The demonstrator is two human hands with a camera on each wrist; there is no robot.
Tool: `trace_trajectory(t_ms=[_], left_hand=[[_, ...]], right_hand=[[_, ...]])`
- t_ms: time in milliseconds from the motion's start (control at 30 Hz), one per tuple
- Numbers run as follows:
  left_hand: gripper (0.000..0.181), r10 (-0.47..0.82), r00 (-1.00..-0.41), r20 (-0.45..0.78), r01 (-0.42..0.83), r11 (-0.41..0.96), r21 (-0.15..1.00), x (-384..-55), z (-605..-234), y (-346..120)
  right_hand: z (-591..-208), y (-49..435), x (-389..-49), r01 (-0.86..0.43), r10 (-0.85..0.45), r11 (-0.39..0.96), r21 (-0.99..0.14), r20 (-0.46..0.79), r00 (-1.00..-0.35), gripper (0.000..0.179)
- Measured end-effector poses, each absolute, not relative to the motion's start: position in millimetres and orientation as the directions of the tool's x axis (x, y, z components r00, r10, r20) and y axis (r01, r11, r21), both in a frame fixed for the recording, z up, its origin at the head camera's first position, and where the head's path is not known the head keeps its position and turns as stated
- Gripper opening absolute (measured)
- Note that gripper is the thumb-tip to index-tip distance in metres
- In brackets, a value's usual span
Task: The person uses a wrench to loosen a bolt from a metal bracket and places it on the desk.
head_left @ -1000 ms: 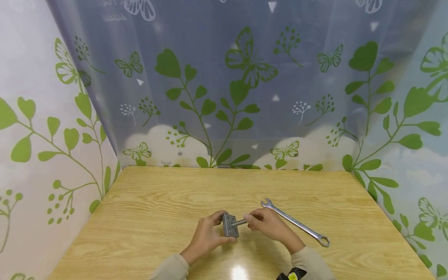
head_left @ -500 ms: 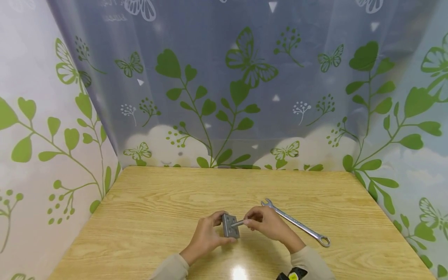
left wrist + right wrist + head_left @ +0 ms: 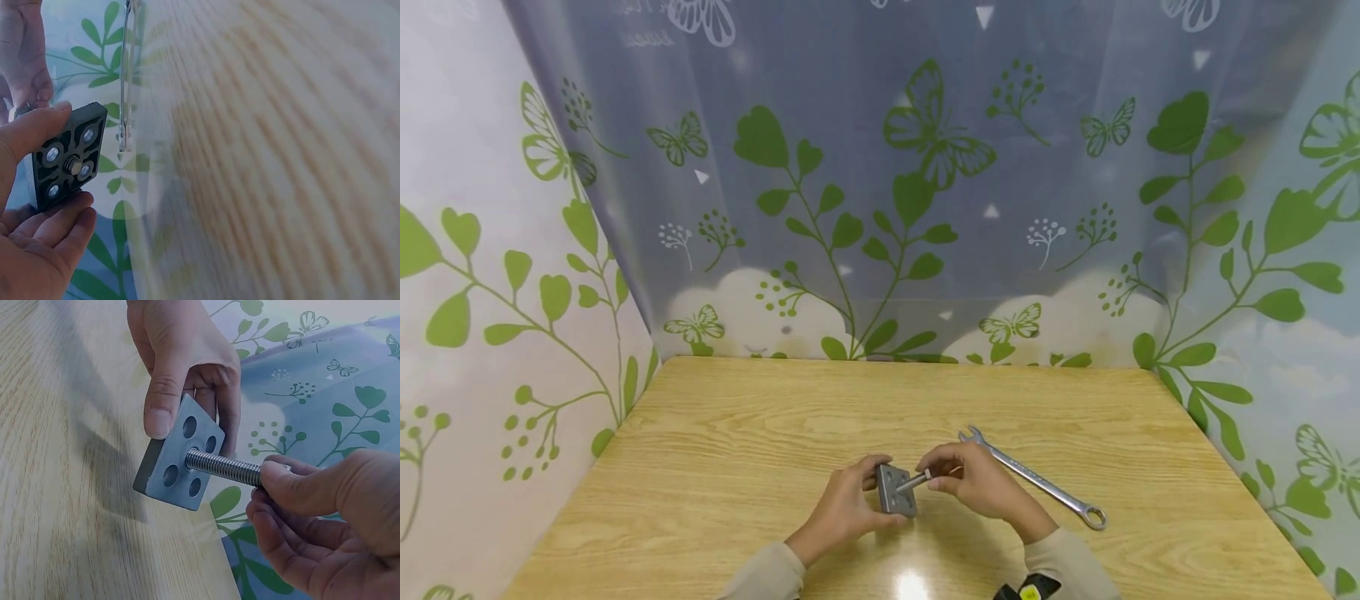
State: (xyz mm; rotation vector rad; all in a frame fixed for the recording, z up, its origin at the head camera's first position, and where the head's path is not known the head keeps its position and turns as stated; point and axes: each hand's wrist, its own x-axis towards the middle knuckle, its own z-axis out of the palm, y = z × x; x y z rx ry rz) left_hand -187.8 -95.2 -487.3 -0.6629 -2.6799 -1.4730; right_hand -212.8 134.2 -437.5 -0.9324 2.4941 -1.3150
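Observation:
My left hand [image 3: 842, 504] holds a grey square plate [image 3: 177, 451] by its edges, thumb on one side and fingers on the other. The plate has several round holes around a central one. A threaded bolt [image 3: 225, 467] sits in that central hole, and its tip [image 3: 74, 165] shows on the plate's other face in the left wrist view. With thumb and fingers, my right hand [image 3: 981, 483] pinches the bolt's outer end, partly hiding it. Plate and bolt are held above the table, the bolt slanting up to the right in the head view.
A combination wrench [image 3: 1037, 479] lies diagonally on the wooden table [image 3: 760, 417], just right of my right hand. Curtains [image 3: 865, 250] printed with leaves and butterflies stand behind the table and along both sides. A dark band [image 3: 1036, 586] circles the right wrist.
My right fingers have shifted on the bolt, and its end now shows between them. The plate has turned slightly and moved a little down and right. The wrench has stayed in place.

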Motion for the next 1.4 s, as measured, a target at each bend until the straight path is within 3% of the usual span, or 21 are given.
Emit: trace_trajectory(t_ms=[300,533,667,867,1100,1400], left_hand=[[0.066,0.344,-0.903,0.258,0.403,0.468,0.786,-187,-489,-96],[0.068,0.321,-0.907,0.274,0.408,0.497,0.766,-187,-489,-95],[0.068,0.322,-0.905,0.279,0.412,0.492,0.767,-187,-489,-95],[0.067,0.332,-0.901,0.281,0.420,0.501,0.756,-186,-488,-96],[0.066,0.336,-0.899,0.280,0.421,0.491,0.763,-188,-487,-94],[0.067,0.337,-0.899,0.279,0.422,0.500,0.756,-187,-486,-93]], right_hand=[[-438,135,-215,-0.434,-0.606,0.482,-0.761,0.068,-0.792,0.031],[-435,130,-213,-0.357,-0.536,0.539,-0.763,0.016,-0.844,0.051],[-434,129,-212,-0.376,-0.531,0.556,-0.741,0.032,-0.847,0.043],[-436,133,-212,-0.435,-0.574,0.484,-0.759,0.099,-0.813,0.015],[-436,137,-211,-0.452,-0.581,0.403,-0.796,0.158,-0.798,0.018],[-439,139,-212,-0.451,-0.596,0.425,-0.785,0.133,-0.792,0.026]])
